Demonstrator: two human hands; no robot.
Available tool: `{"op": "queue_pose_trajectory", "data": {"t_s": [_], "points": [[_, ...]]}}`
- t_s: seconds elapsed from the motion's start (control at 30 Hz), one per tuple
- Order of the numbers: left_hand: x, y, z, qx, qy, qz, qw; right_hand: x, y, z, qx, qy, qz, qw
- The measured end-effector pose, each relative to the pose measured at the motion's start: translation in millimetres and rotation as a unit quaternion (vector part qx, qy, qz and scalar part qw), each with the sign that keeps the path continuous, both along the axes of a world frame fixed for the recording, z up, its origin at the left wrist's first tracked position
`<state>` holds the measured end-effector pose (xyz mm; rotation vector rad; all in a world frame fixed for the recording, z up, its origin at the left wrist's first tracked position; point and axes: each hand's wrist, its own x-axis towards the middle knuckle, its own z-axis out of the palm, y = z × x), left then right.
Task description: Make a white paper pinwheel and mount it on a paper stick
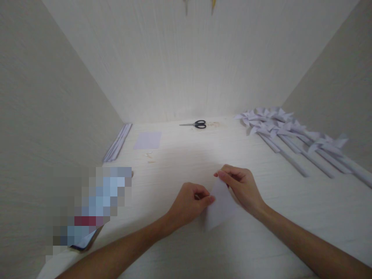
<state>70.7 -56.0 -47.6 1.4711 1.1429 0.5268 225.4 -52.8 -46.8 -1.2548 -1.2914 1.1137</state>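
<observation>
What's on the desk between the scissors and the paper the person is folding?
Nothing: in the head view, only bare tabletop lies between the scissors and the folded paper held by the left hand and right hand.

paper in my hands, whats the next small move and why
Probably press the fold flat: both hands, left hand and right hand, pinch the white paper, which seems folded into a triangle lying on the table.
</observation>
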Motion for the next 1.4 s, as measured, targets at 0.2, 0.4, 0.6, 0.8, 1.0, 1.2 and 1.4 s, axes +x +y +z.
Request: {"op": "queue_pose_trajectory", "data": {"t_s": [0.2, 0.4, 0.6, 0.8, 1.0, 1.2, 1.4], "points": [[0, 0, -2.3, -0.020, -0.016, -0.002, 1.000, 0, 0, -2.0, -0.012, 0.014, 0.009, 1.000], [-2, 1, -2.4, -0.022, -0.023, -0.024, 0.999, 1, 0, 0.5, -0.018, -0.001, 0.022, 1.000], [-3, 1, -4.3, -0.021, -0.019, -0.028, 0.999, 0, 1, 4.8, -0.004, -0.011, 0.034, 0.999], [-2, 2, -3.4, -0.027, -0.026, -0.033, 0.999, 2, 0, 2.9, -0.011, 0.006, 0.028, 1.000], [-2, 2, -5.1, -0.032, -0.034, -0.039, 0.998, 1, -1, -1.7, -0.018, 0.024, 0.018, 0.999], [0, -1, -6.5, -0.038, -0.054, -0.047, 0.997, -2, -1, -3.5, -0.006, 0.012, -0.014, 1.000], [5, -1, -3.3, -0.025, -0.124, -0.015, 0.992, -9, -7, -3.8, -0.014, -0.006, 0.000, 1.000]]}}
